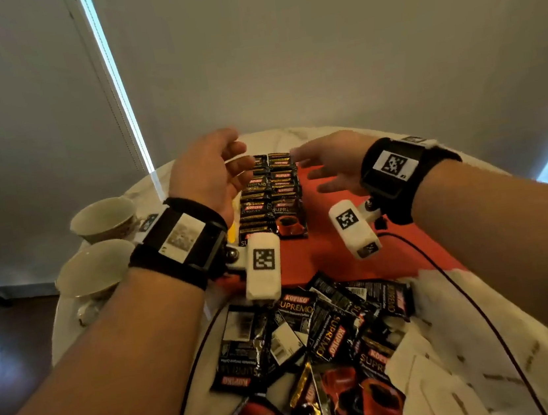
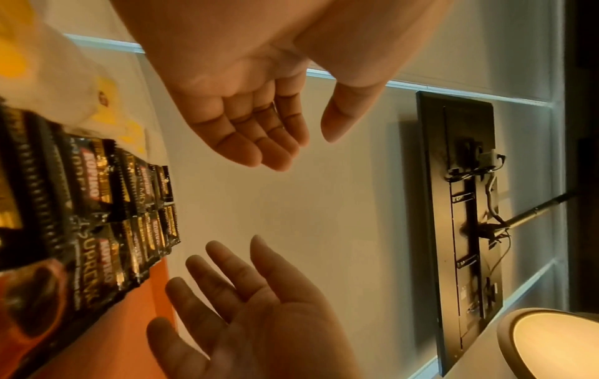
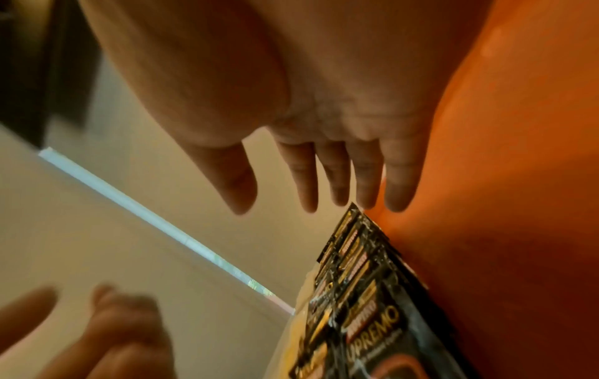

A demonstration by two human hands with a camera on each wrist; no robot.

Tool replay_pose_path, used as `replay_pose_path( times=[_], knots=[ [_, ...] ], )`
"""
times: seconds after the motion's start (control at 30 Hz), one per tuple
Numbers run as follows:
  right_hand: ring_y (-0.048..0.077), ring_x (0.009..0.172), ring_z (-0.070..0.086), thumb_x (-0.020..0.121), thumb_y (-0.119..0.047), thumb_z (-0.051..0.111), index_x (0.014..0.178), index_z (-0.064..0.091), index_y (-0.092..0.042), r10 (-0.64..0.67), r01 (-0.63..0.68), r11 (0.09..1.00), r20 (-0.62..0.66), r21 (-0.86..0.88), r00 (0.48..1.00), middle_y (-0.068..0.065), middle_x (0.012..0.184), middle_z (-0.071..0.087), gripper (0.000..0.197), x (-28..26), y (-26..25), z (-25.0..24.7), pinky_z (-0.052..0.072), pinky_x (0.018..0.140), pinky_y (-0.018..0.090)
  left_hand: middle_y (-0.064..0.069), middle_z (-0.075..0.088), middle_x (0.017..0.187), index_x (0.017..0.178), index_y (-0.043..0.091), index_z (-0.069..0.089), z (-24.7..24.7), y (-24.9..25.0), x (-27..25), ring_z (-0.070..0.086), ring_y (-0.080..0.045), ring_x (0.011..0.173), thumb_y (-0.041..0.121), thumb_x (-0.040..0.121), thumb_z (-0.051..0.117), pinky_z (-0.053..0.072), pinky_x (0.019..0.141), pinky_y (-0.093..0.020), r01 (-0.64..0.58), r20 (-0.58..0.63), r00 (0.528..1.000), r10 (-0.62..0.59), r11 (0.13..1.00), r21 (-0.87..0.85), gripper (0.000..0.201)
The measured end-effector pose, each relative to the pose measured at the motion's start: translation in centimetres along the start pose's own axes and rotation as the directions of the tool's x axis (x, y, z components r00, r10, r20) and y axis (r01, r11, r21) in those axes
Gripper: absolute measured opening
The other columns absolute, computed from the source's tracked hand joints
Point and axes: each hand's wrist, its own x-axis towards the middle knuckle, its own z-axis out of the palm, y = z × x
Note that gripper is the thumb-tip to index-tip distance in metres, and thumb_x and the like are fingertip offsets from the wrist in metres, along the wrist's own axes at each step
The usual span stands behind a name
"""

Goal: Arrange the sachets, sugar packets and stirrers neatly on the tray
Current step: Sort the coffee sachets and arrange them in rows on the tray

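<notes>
Above the red tray (image 1: pixel 333 251), left hand (image 1: pixel 208 172) and right hand (image 1: pixel 329 166) hovering empty, fingers loosely spread, flanking overlapped sachet rows (image 1: pixel 269 197)

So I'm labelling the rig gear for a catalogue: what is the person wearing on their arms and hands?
Both forearms are bare, with no sleeves or gloves. Each wrist carries a wide black strap with a white panel printed with a black square code. A white boxy camera module, also code-marked, hangs below the left hand and the right hand, each trailing a thin black cable.
</notes>
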Motion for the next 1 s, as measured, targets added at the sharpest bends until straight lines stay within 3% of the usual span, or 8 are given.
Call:
replay_pose_path(
  times=[0.13, 0.27, 0.33, 0.47, 0.53, 0.7, 0.8, 1.0],
  knots=[
    [0.019, 0.108, 0.065, 0.093, -0.036, 0.071, 0.121, 0.067, -0.016, -0.018, 0.058, 0.93, 0.112, -0.362, 0.994, 0.002, 0.118, 0.068, 0.034, -5.9, -0.8, 0.1, 0.054, 0.092, 0.041, -0.001, 0.066, 0.088, 0.104, 0.011, 0.064, 0.3, 1.0, -4.2, 0.068, -0.015, 0.076, 0.021, 0.1, 0.062, 0.056, 0.066, -0.028, -0.044, 0.107, 0.994, 0.028, 0.987, 0.153, 0.011],
    [0.019, 0.098, 0.069, 0.088, -0.043, 0.076, 0.117, 0.07, -0.015, 0.009, 0.11, 0.756, 0.179, -0.646, 0.984, 0.002, 0.108, 0.069, 0.041, -11.0, -0.1, 0.5, 0.061, 0.083, 0.039, -0.008, 0.072, 0.1, 0.096, 0.013, 0.069, -2.1, 1.1, -10.0, 0.069, -0.024, 0.097, 0.02, 0.094, 0.072, 0.057, 0.09, -0.042, -0.107, 0.231, 0.973, -0.006, 0.874, 0.474, 0.007],
    [0.019, 0.093, 0.069, 0.086, -0.048, 0.076, 0.113, 0.07, -0.014, 0.035, 0.102, 0.656, 0.165, -0.748, 0.986, 0.002, 0.102, 0.07, 0.044, -12.9, 0.5, 0.7, 0.062, 0.077, 0.036, -0.01, 0.074, 0.109, 0.1, 0.017, 0.072, -3.8, 1.2, -12.7, 0.071, -0.028, 0.104, 0.026, 0.079, 0.086, 0.057, 0.096, -0.051, -0.093, 0.263, 0.959, -0.106, 0.758, 0.645, 0.027],
    [0.017, 0.089, 0.067, 0.084, -0.054, 0.075, 0.116, 0.068, -0.015, 0.069, 0.108, 0.476, 0.16, -0.873, 0.985, 0.002, 0.099, 0.069, 0.051, -16.0, 1.8, 0.9, 0.056, 0.069, 0.027, 0.003, 0.062, 0.123, 0.12, 0.03, 0.064, -6.5, 1.1, -16.9, 0.062, -0.019, 0.111, 0.012, 0.059, 0.097, 0.056, 0.091, -0.039, 0.001, 0.209, 0.896, -0.393, 0.472, 0.882, 0.072],
    [0.017, 0.09, 0.067, 0.082, -0.057, 0.076, 0.116, 0.069, -0.017, 0.086, 0.117, 0.42, 0.168, -0.9, 0.982, 0.001, 0.102, 0.07, 0.052, -17.2, 2.5, 1.1, 0.056, 0.071, 0.028, 0.006, 0.057, 0.127, 0.129, 0.038, 0.059, -7.5, 0.8, -18.3, 0.06, -0.022, 0.116, 0.017, 0.046, 0.102, 0.056, 0.097, -0.044, 0.047, 0.147, 0.851, -0.504, 0.353, 0.934, 0.096],
    [0.017, 0.094, 0.069, 0.083, -0.053, 0.077, 0.121, 0.069, -0.019, 0.08, 0.199, 0.401, 0.25, -0.894, 0.965, 0.0, 0.107, 0.072, 0.051, -18.6, 3.1, 2.6, 0.057, 0.071, 0.027, 0.011, 0.059, 0.138, 0.148, 0.044, 0.041, -7.8, -0.7, -19.0, 0.06, -0.018, 0.122, 0.05, 0.016, 0.095, 0.053, 0.106, -0.044, -0.151, 0.174, 0.876, -0.449, 0.088, 0.985, 0.142],
    [0.018, 0.095, 0.069, 0.084, -0.049, 0.078, 0.127, 0.067, -0.021, 0.034, 0.268, 0.405, 0.307, -0.874, 0.951, 0.001, 0.112, 0.071, 0.052, -18.9, 3.1, 3.8, 0.06, 0.08, 0.031, 0.009, 0.063, 0.135, 0.144, 0.04, 0.042, -7.5, -0.9, -18.6, 0.062, -0.019, 0.119, 0.044, 0.029, 0.101, 0.055, 0.103, -0.044, -0.157, 0.161, 0.913, -0.374, 0.04, 0.987, 0.13],
    [0.022, 0.099, 0.071, 0.082, -0.047, 0.08, 0.112, 0.07, -0.014, -0.024, 0.248, 0.361, 0.257, -0.899, 0.966, 0.004, 0.107, 0.074, 0.045, -18.3, 3.0, 4.3, 0.061, 0.086, 0.037, 0.004, 0.06, 0.119, 0.117, 0.036, 0.056, -7.8, -0.8, -17.8, 0.063, -0.018, 0.101, 0.028, 0.065, 0.097, 0.062, 0.088, -0.04, -0.108, 0.111, 0.959, -0.26, 0.022, 0.994, 0.067]
  ],
)
